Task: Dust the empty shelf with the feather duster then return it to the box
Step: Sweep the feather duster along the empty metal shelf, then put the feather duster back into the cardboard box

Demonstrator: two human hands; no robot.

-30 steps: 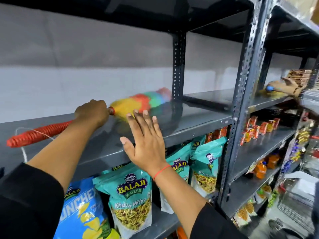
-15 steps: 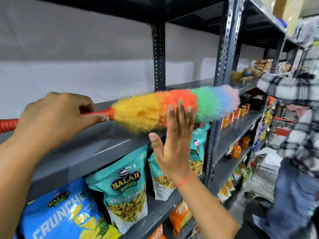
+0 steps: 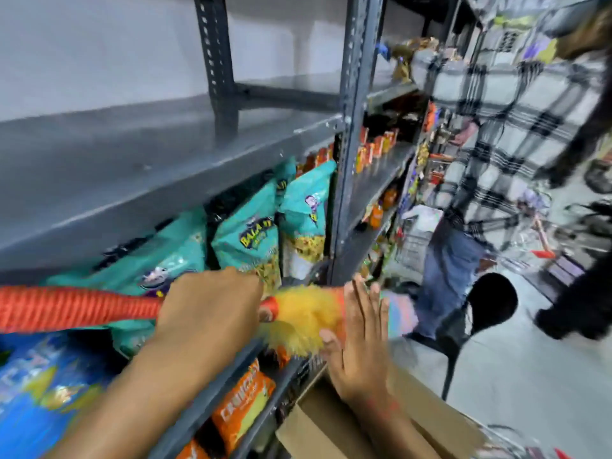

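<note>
The feather duster (image 3: 301, 321) has a ribbed red handle and a fluffy head running from yellow to pale blue. My left hand (image 3: 212, 304) is shut on the handle just behind the head, holding the duster level in front of the lower snack shelf. My right hand (image 3: 359, 339) is flat with fingers apart, pressed against the near side of the head and hiding its middle. The empty grey shelf (image 3: 139, 154) lies above both hands with nothing on it. A cardboard box (image 3: 337, 425) sits low at the bottom, directly under my right wrist.
Teal and blue snack bags (image 3: 261, 240) fill the shelf below the empty one, orange packs (image 3: 241, 405) lower down. A steel upright (image 3: 351, 134) divides the rack. A person in a checked shirt (image 3: 506, 127) stands close on the right, beside a black chair (image 3: 480, 306).
The duster has come off the empty shelf and dropped to the level of the snack bags. My view has swung down and right, bringing the cardboard box into sight. My right hand stays against the feathers.
</note>
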